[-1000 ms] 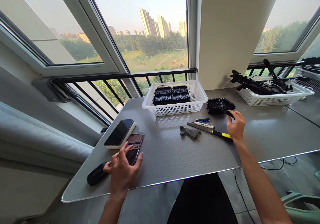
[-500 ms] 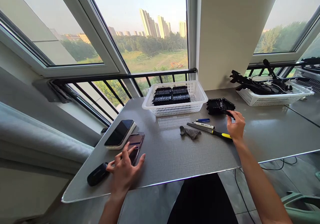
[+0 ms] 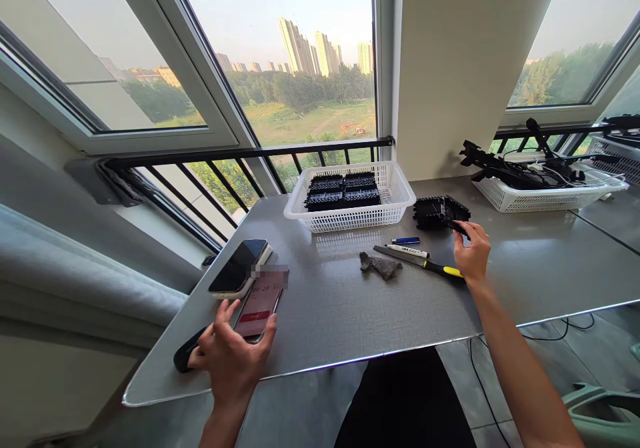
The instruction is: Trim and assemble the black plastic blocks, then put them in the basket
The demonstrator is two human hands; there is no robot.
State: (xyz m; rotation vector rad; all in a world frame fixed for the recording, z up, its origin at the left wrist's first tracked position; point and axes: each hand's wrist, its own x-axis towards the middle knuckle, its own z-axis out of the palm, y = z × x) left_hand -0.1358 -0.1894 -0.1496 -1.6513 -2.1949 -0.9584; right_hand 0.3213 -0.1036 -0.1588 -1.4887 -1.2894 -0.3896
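Note:
My left hand [image 3: 233,358] lies at the near end of a phone [image 3: 259,311] with a lit reddish screen showing digits. Its fingers are spread, the thumb along the phone's right edge. Beside its little finger sits a dark oval case [image 3: 186,353], partly covered by the hand. My right hand [image 3: 473,251] pinches a small black piece at the near right corner of a black ridged plastic part [image 3: 437,213]; whether the two are joined I cannot tell. Just below that hand is a file [image 3: 407,255] with a black and yellow handle.
A second phone [image 3: 239,266] rests on a white block. A white basket [image 3: 350,221] holds several black parts. A marker [image 3: 407,251], a blue object [image 3: 405,240] and a grey rag [image 3: 381,266] lie mid-table. Another basket [image 3: 535,200] with black parts and cables stands right.
My left hand has drawn back toward me and left, off the phone's screen. That screen was dark and is now lit. My right hand has stayed in place.

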